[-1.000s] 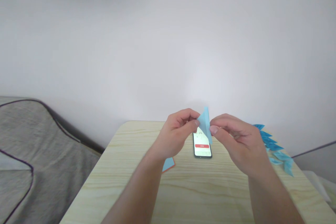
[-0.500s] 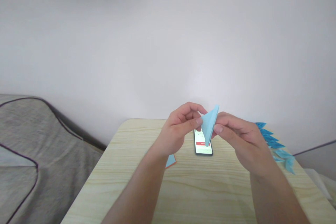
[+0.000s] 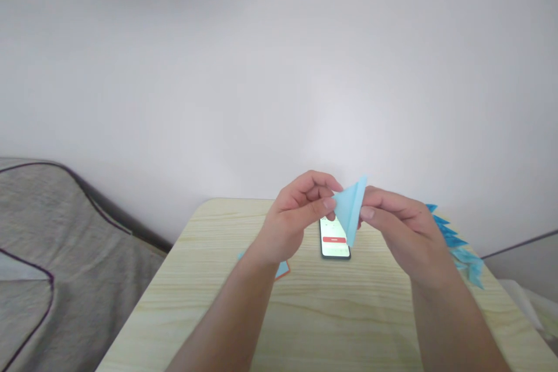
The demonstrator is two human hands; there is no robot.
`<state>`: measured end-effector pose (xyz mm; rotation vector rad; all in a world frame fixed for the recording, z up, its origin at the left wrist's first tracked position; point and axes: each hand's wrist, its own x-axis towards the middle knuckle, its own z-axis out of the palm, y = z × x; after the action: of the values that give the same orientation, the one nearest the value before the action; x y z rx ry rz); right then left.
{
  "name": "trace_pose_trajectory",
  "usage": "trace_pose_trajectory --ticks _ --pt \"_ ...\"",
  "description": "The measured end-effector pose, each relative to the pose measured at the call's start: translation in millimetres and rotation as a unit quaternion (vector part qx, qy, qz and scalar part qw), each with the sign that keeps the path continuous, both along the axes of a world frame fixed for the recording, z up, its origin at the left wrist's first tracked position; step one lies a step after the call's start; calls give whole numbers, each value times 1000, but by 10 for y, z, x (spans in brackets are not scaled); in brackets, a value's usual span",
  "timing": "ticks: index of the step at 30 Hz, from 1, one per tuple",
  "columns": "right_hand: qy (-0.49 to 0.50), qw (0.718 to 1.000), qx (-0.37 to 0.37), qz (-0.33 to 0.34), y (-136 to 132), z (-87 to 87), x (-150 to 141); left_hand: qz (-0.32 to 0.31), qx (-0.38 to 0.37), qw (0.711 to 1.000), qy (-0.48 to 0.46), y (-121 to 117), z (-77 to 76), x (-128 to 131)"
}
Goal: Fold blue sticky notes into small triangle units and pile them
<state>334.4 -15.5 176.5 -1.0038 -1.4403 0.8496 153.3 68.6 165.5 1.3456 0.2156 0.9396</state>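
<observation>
A light blue folded paper (image 3: 351, 209), roughly triangular with a narrow strip along its right side, is held up above the table. My left hand (image 3: 296, 215) pinches its left corner between thumb and fingers. On the other side, my right hand (image 3: 401, 226) grips the strip's edge with thumb and forefinger. Behind and below the paper lies a phone (image 3: 335, 247) with a lit screen and a red bar, partly covered by the paper and my left fingers.
Blue paper with an orange edge (image 3: 282, 269) lies partly hidden under my left forearm. Several folded dark blue pieces (image 3: 451, 235) and lighter blue ones (image 3: 473, 264) line the right side of the wooden table (image 3: 331, 319). A grey cushioned seat (image 3: 87, 279) stands left; a white wall rises behind.
The folded paper has turned slightly, so its strip now faces me more broadly. Both hands keep their hold. The view has shifted a little, moving the table items slightly left.
</observation>
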Motion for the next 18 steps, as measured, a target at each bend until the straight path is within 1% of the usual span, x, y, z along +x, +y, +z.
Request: trace_pose_trajectory --ticks 3,8,18 --pt "26 1000 -6 7 6 -12 -2 -8 -6 1000 -7 1 3 -1" --pt "0 1000 -13 -24 0 -21 23 2 -3 1000 -5 -17 10 -8" --pt "-10 997 -37 -71 -1 17 7 35 9 999 19 -120 81 -28"
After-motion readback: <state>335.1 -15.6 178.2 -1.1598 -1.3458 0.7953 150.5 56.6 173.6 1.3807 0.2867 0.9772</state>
